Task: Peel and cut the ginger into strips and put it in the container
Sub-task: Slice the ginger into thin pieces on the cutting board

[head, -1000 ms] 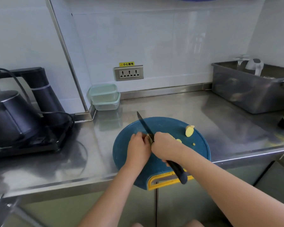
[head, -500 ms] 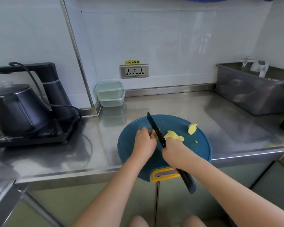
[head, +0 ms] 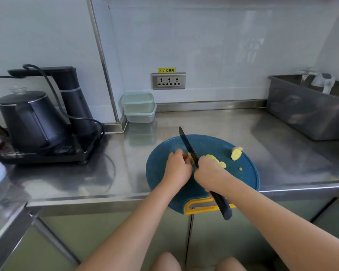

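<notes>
With left hand [head: 177, 167] curled over a ginger stub [head: 190, 158], pins it to the blue cutting board [head: 245, 178] at centre frame against rolling. With right hand [head: 209, 173] gripping the black knife [head: 188, 145], cuts just beside those knuckles. Leaves cut slices [head: 217, 160] right of the blade, out of the way; has stacked containers [head: 139, 106] waiting above left on the surface [head: 223, 124].

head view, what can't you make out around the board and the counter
All in the head view:
ginger piece: mostly hidden under the left hand that holds it and behind the knife; its peel state cannot be told.
slices: partly behind the right hand gripping the knife.
grey tub: contents blurred through its wall, cut off by the right edge.
stacked containers: too hazy to tell whether empty.
</notes>
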